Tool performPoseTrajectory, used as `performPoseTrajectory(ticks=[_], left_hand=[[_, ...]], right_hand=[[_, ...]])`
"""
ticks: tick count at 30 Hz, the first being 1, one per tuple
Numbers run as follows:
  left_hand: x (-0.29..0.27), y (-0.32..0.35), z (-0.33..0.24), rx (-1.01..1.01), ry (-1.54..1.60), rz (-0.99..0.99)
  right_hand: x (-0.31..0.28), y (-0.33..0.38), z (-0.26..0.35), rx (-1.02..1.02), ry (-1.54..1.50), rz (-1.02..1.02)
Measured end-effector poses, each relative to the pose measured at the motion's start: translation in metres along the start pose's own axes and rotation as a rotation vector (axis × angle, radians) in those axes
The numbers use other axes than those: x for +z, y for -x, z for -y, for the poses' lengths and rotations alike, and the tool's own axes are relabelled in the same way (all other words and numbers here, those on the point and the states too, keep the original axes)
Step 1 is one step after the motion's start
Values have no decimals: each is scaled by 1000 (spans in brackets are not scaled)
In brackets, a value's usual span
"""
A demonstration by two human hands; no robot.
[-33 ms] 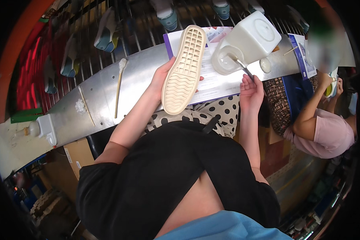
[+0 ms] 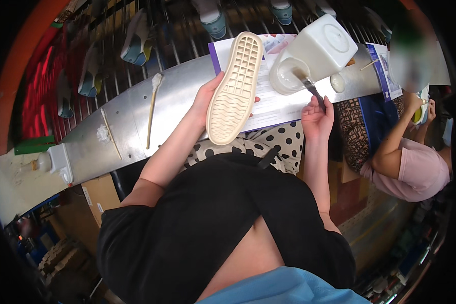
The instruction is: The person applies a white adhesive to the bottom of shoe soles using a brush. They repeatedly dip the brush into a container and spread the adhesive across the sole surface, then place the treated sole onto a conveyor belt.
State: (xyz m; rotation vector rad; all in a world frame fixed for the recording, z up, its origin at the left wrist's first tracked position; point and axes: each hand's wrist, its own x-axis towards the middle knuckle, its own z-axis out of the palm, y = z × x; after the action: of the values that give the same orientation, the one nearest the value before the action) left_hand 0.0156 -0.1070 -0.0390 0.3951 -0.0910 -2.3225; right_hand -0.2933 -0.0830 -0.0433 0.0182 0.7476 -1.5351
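Note:
My left hand grips a cream shoe sole by its edge. The sole stands nearly upright, its grid of square hollows at the top and wavy ridges below. Fingertips show past its right edge. In my right hand, fingers closed, is a brush with a dark handle. The brush's bristles point up and left, at the rim of a translucent cup; whether they touch it, I cannot tell. The cup adjoins a white plastic jug. Printed sheets lie beneath the sole and cup.
Two sticks with white fluffy tips, a longer one and a shorter one, lie on the metal table at left. Shoes hang over a rack behind. At right, a co-worker in a pink top handles a shoe.
The brush has turned, so its bristles now show broad side on, a little farther right of the cup's middle. My right hand has dropped slightly. The sole has barely moved.

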Motion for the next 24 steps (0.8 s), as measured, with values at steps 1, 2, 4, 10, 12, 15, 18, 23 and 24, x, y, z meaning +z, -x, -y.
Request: performPoseTrajectory(ticks=[1,2,4,10,12,15,18,23,24], left_hand=[[1,0,0,-3,-4,8],[2,0,0,-13,6,27],[3,1,0,-26,29,32],[9,0,0,-44,9,52],[11,1,1,-54,12,47],[15,4,3,-75,15,63],[16,8,4,-102,24,101],[17,7,-5,-28,-78,100],[17,5,-8,3,-163,29]], right_hand=[[-2,-3,-1,171,-260,18],[-1,-4,-1,208,-244,176],[7,-1,-2,214,-184,397],[60,37,-25,-195,677,578],[77,41,-35,-321,837,601],[102,21,-37,-562,937,607],[116,-2,-27,-627,836,533],[105,16,-42,-699,1110,720],[102,25,-49,-745,1140,783]])
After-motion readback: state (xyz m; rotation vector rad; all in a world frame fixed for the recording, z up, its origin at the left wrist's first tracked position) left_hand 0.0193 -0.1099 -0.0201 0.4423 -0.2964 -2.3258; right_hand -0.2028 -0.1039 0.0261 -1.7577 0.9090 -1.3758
